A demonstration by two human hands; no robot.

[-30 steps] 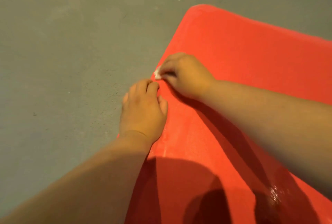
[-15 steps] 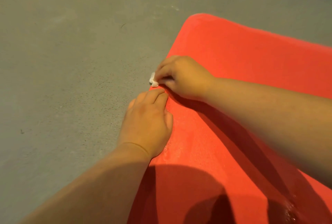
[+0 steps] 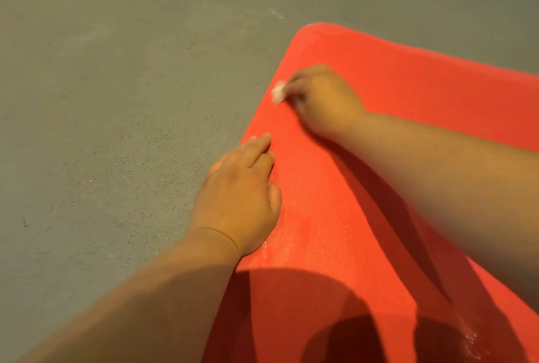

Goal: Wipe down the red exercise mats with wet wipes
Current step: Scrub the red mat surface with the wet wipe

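A red exercise mat [image 3: 414,94] lies on the grey floor and fills the right half of the view. My right hand [image 3: 323,100] pinches a small crumpled white wet wipe [image 3: 278,91] against the mat's left edge, near the far corner. The hand is blurred by motion. My left hand [image 3: 242,190] lies flat with straight fingers on the same left edge, closer to me, and holds nothing. A damp, speckled patch shows on the mat beside the left wrist.
Bare grey concrete floor [image 3: 116,100] spreads to the left and beyond the mat. My own shadow falls across the near part of the mat. A wet shine [image 3: 469,342] glints on the mat at the bottom right.
My right hand has slid the wipe along the mat's left edge toward the far corner, away from my left hand. The left hand has stayed pressed on the edge.
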